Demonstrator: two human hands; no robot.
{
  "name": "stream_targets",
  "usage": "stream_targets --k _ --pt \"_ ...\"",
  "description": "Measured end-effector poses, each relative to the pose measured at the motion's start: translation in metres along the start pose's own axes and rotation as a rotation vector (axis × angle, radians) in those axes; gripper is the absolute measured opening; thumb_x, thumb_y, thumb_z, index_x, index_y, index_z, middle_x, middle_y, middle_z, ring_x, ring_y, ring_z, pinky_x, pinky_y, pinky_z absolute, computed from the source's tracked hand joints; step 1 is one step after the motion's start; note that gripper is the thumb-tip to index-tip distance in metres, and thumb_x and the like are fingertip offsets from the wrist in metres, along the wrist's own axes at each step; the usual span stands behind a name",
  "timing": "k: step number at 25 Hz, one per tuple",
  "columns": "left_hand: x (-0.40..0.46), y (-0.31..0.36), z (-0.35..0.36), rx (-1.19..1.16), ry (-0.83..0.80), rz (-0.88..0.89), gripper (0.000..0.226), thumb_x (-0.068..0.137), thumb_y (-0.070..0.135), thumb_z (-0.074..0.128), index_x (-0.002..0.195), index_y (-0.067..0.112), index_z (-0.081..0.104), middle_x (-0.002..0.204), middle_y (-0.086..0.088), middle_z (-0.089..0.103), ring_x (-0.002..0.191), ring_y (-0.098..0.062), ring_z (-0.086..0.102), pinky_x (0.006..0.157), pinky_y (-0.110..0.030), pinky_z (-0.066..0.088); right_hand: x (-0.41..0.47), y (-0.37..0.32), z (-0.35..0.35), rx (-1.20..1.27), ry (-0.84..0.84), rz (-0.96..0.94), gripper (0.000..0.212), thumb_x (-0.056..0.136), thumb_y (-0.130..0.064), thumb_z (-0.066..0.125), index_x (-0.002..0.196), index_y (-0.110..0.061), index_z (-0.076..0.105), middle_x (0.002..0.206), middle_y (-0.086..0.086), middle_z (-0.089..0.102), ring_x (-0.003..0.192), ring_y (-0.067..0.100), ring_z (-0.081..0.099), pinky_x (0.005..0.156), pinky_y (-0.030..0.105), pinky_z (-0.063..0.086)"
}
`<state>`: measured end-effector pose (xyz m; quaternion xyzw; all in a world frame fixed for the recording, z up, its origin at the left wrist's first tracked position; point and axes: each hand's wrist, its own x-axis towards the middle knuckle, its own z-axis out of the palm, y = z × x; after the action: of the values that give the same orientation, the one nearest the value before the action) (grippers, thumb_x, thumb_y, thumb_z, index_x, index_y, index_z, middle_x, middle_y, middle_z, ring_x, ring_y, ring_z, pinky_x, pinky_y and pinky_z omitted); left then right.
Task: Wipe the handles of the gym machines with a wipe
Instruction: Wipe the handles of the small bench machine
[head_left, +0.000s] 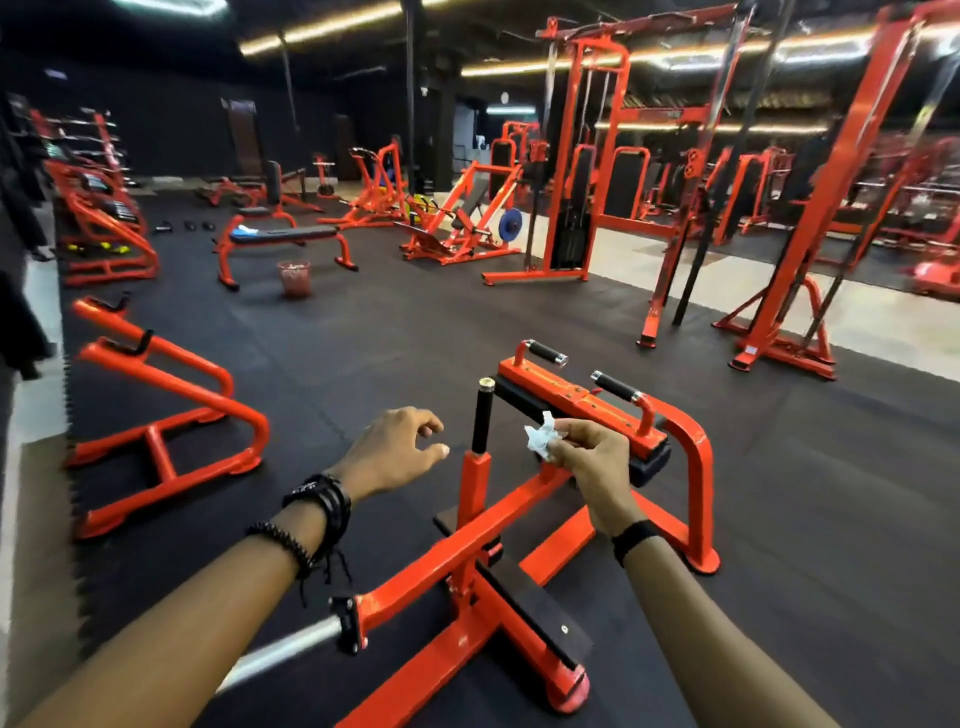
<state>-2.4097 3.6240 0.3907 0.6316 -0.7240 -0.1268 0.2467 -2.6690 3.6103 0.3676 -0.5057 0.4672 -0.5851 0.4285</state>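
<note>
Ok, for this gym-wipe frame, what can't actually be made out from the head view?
- Wipe: crumpled in the right hand; fingers cover part of it, wetness unreadable.
- Upright black handle: no contact with either hand; whether already wiped can't be told. The left hand hovers beside it.
- Right-side racks: motion-blurred and cut by the frame edge.
- Basket contents: too small.

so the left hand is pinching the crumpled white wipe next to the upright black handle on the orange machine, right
Not quite. The head view shows the right hand pinching the crumpled white wipe; the left hand holds nothing, its fingers loosely curled. The rest stands: the wipe is beside the upright black handle of the orange machine, not touching it.
</note>
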Motion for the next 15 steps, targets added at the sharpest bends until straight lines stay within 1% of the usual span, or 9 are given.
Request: stream_targets --k 3,6,8,11,13,15 --pt "0.073 -0.036 0.002 -0.010 -0.016 0.062 0.037 0.087 0.040 0.070 0.118 0.021 0.068 0.114 0.002 0.068 0.106 -0.017 0.064 0.095 -0.037 0.051 0.056 0.030 0.034 0.003 0.088 0.061 0.017 0.082 0.013 0.066 0.088 -0.002 0.071 0.074 0.011 0.070 0.060 0.013 0.062 0.055 0.021 0.050" --pt "0.138 -0.060 0.012 0.047 -0.066 0.137 0.038 0.088 0.038 0.068 0.121 0.020 0.067 0.117 0.001 0.067 0.111 -0.018 0.062 0.097 -0.035 0.048 0.097 0.064 0.061 -0.006 0.194 0.074 0.011 0.084 0.006 0.070 0.089 -0.005 0.071 0.079 0.013 0.072 0.064 0.016 0.063 0.056 0.025 0.050" --pt "0.169 -0.069 0.026 0.020 -0.061 0.169 0.039 0.088 0.036 0.068 0.122 0.019 0.066 0.117 0.000 0.067 0.112 -0.019 0.061 0.097 -0.035 0.047 0.113 0.087 0.069 -0.029 0.286 0.134 0.016 0.083 0.005 0.071 0.089 -0.010 0.069 0.083 0.014 0.072 0.068 0.019 0.066 0.058 0.029 0.053" --pt "0.200 -0.081 0.064 -0.026 -0.133 0.205 0.045 0.087 0.034 0.070 0.128 0.016 0.063 0.122 -0.004 0.064 0.117 -0.023 0.058 0.100 -0.038 0.046 0.129 0.132 0.078 0.013 0.366 0.230 0.022 0.084 0.009 0.068 0.088 -0.013 0.069 0.082 0.013 0.071 0.071 0.021 0.067 0.060 0.032 0.057" --pt "0.226 -0.091 0.086 -0.013 -0.190 0.224 0.055 0.086 0.041 0.064 0.133 0.015 0.059 0.128 -0.005 0.061 0.121 -0.025 0.055 0.103 -0.040 0.043 0.145 0.158 0.082 0.024 0.387 0.271 0.018 0.085 0.006 0.069 0.086 -0.011 0.072 0.083 0.016 0.072 0.073 0.023 0.069 0.058 0.029 0.056" --pt "0.257 -0.098 0.103 0.028 -0.192 0.256 0.065 0.080 0.049 0.054 0.135 0.014 0.057 0.128 -0.006 0.059 0.120 -0.028 0.055 0.103 -0.044 0.043 0.161 0.184 0.083 0.030 0.410 0.292 0.010 0.084 0.001 0.073 0.087 -0.008 0.074 0.084 0.018 0.073 0.075 0.025 0.070 0.058 0.027 0.054"
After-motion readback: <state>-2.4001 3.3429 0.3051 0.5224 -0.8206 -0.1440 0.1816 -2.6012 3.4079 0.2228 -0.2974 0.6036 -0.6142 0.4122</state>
